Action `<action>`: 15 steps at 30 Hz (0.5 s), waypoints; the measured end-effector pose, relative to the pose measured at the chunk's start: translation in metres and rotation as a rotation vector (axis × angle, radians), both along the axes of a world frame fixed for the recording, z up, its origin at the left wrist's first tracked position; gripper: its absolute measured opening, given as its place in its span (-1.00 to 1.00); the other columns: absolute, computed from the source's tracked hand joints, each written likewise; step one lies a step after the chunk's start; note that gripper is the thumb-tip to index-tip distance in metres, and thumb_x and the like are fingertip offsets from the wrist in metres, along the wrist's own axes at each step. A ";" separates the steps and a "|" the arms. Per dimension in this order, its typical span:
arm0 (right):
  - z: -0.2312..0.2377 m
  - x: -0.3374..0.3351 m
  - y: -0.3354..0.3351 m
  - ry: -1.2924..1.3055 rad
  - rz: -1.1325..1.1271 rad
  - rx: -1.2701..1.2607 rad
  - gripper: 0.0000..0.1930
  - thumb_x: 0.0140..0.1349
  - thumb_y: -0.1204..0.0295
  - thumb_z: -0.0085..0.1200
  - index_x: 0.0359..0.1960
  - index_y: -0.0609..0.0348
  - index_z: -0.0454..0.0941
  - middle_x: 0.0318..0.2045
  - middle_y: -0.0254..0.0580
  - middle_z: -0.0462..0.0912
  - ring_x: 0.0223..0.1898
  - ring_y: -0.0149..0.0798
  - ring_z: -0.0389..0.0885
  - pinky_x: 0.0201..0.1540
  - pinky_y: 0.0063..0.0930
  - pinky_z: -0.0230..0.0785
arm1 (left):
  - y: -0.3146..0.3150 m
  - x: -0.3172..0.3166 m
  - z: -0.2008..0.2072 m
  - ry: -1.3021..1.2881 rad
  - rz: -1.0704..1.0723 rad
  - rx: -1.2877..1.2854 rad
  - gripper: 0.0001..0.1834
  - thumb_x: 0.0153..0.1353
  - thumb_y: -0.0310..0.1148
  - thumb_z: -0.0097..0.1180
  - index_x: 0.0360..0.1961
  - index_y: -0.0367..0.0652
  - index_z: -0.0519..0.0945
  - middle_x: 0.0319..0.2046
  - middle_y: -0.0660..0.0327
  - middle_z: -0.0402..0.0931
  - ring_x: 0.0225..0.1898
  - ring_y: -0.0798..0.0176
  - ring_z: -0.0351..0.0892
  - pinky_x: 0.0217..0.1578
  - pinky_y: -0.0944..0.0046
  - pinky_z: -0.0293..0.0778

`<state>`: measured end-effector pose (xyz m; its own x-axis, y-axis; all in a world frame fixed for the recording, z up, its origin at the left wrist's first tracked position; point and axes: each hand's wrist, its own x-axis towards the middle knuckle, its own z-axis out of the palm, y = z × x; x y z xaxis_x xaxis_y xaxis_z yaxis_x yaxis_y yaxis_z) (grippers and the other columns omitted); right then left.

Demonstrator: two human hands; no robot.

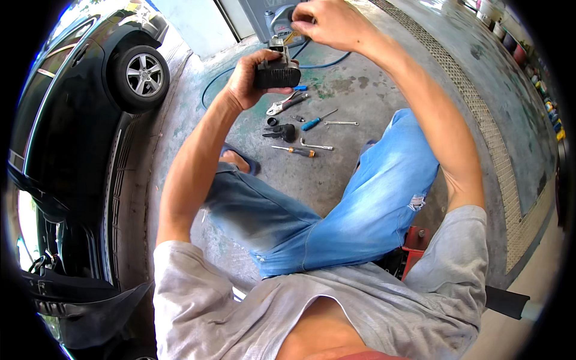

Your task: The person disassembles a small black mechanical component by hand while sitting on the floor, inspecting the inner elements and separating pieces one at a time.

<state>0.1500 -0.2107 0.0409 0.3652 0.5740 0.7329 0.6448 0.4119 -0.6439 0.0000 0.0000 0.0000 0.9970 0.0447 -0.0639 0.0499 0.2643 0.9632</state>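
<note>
My left hand (243,77) is closed around a black ribbed part with a metal bracket on top (277,75), held up above the floor. Higher and to the right, my right hand (337,25) is raised with its fingers curled into a pinch. Whatever those fingertips hold, if anything, is too small to make out. Below the held part, pliers (287,104), a blue-handled screwdriver (311,123), an orange-handled screwdriver (294,151) and two metal wrenches (342,123) lie on the concrete. Among them sit a black plastic piece (282,131) and a small black ring (272,121).
A dark car (66,108) stands along the left side. Behind my hands are a grey plastic jug (282,24) and a blue hose (207,90) curving over the floor. A metal drain grate (447,75) runs down the right. Red metal equipment (416,243) is beside my hip.
</note>
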 end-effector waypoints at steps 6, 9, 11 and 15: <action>0.022 -0.013 0.037 -0.539 -0.644 -0.271 -0.77 0.26 0.30 0.18 -0.19 0.15 0.74 -0.30 0.06 0.74 -0.25 0.03 0.76 -0.13 -0.21 0.59 | -0.014 0.000 0.051 0.050 0.139 0.227 -0.61 0.31 -0.16 0.08 0.04 -0.18 0.54 -0.05 0.04 0.67 -0.11 0.11 0.72 -0.19 0.04 0.74; -0.013 0.011 0.055 -0.580 -0.623 -0.322 -0.81 0.25 0.34 0.17 -0.24 0.16 0.73 -0.31 0.02 0.74 -0.26 0.03 0.74 -0.15 -0.17 0.59 | 0.005 0.001 0.031 0.130 0.176 0.113 -0.64 0.33 -0.16 0.06 0.02 -0.16 0.56 -0.11 0.06 0.68 -0.14 0.10 0.72 -0.21 0.06 0.72; -0.024 0.027 0.057 -0.536 -0.621 -0.379 -0.83 0.25 0.34 0.16 -0.28 0.15 0.71 -0.31 0.03 0.73 -0.26 0.06 0.73 -0.13 -0.14 0.59 | 0.001 -0.003 0.027 0.144 0.166 0.089 -0.61 0.29 -0.16 0.07 0.02 -0.20 0.56 -0.10 0.03 0.68 -0.13 0.09 0.73 -0.24 0.04 0.72; -0.037 0.073 0.083 -0.567 -0.588 -0.592 -0.78 0.25 0.28 0.13 -0.28 0.18 0.67 -0.34 0.04 0.71 -0.24 0.11 0.73 -0.16 -0.05 0.60 | -0.019 -0.003 0.041 0.114 0.070 0.525 -0.63 0.06 -0.34 0.33 -0.13 -0.28 0.58 -0.37 0.16 0.61 -0.42 0.29 0.64 -0.46 0.27 0.60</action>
